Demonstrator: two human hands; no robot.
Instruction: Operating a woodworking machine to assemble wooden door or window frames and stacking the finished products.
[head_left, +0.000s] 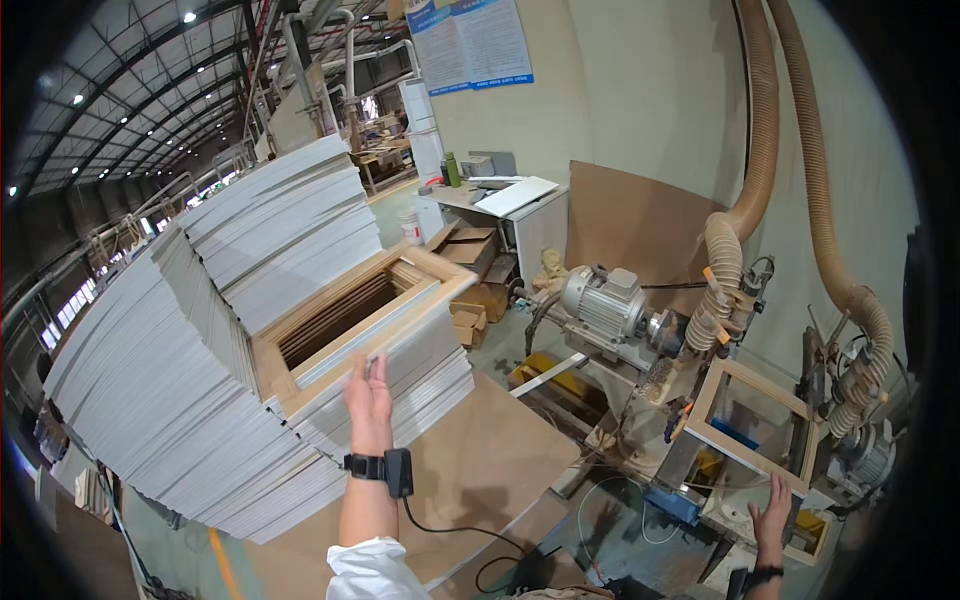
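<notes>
My left hand [369, 398] has its fingers stretched out and pressed loosely together at the near edge of a wooden frame [430, 262] with a white outer edge. That frame lies on top of a stack of similar frames, whose openings line up below it. Whether the fingertips touch the frame or hover just over it, I cannot tell. On the right, my right hand [770, 512] is open with fingers spread, beside the near rail of another wooden frame [765, 388]. This second frame rests on a machine, between its two motor units. Neither hand grips anything.
Tall stacks of white-edged panels [150, 370] stand on the left. The machine's grey motor [603, 298] and ribbed hoses [762, 120] occupy the right. Cardboard boxes [466, 248] and a bench [540, 225] stand behind. A cable [455, 533] trails from my left wrist device.
</notes>
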